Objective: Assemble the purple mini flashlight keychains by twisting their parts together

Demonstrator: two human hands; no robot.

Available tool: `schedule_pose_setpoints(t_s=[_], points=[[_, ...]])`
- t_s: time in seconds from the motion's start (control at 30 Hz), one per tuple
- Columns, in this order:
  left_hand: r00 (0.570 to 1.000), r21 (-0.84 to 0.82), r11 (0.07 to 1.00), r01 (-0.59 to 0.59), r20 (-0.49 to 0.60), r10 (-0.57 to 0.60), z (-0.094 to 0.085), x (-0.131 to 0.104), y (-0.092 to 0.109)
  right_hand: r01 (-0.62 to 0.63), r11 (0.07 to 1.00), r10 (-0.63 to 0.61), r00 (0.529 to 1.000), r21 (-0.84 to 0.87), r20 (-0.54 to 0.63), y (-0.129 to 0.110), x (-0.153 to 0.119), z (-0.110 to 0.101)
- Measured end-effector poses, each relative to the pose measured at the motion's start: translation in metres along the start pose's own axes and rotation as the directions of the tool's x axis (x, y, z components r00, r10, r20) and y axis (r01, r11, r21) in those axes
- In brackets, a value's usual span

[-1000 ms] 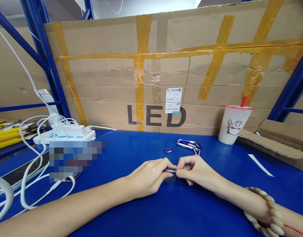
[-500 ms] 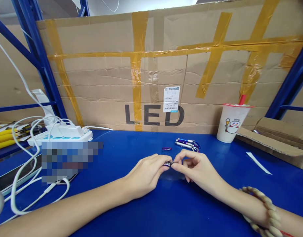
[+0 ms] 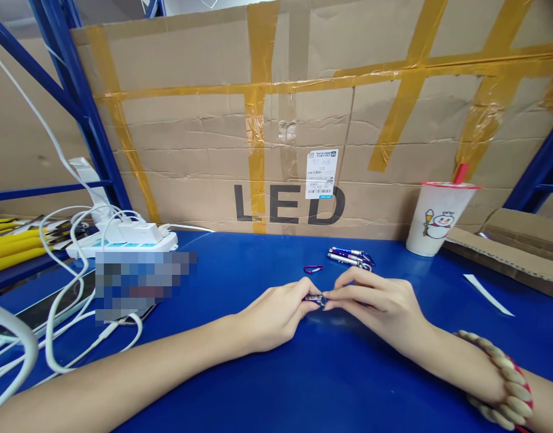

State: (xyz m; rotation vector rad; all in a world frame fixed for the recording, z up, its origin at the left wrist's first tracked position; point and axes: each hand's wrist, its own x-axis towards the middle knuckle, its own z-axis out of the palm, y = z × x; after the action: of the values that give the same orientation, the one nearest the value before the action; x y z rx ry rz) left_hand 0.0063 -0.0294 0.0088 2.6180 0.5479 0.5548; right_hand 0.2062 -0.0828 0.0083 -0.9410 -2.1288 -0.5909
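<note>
My left hand (image 3: 276,316) pinches a small metal penlight (image 3: 314,297) between thumb and fingers, and most of its body is hidden in the grip. The visible round end points right. At that end, the thumb and fingertips of my right hand (image 3: 380,300) are closed together; whether a tiny part sits between them I cannot make out. Just beyond my hands, a purple carabiner clip (image 3: 313,269) lies on the blue table (image 3: 276,385). Several similar penlights (image 3: 346,258) with clips lie in a bunch behind my right hand.
A cup (image 3: 439,222) with a red straw stands at back right, near an open cardboard box (image 3: 520,264) and a white strip (image 3: 488,294). White cables, a power strip (image 3: 123,240) and a phone (image 3: 51,300) occupy the left. A large cardboard panel (image 3: 190,138) backs the table.
The view has shifted slightly, so the scene sits further right. My right hand's fingers have straightened and turned at the penlight's end, which now shows its round face.
</note>
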Motion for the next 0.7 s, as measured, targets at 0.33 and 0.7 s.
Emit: schedule_pose_setpoints(t_s=[0.33,0.7], points=[[0.996,0.013,0.999,-0.047,0.070,0.046,0.000,-0.002,-0.002,0.098,0.993,-0.096,0.995,-0.068,0.042,-0.005,0.003,-0.005],[0.995,0.046,0.994,-0.096,0.000,0.096,0.002,-0.001,-0.006,-0.330,0.889,0.283,0.941,0.317,0.185,-0.009,0.004,0.005]])
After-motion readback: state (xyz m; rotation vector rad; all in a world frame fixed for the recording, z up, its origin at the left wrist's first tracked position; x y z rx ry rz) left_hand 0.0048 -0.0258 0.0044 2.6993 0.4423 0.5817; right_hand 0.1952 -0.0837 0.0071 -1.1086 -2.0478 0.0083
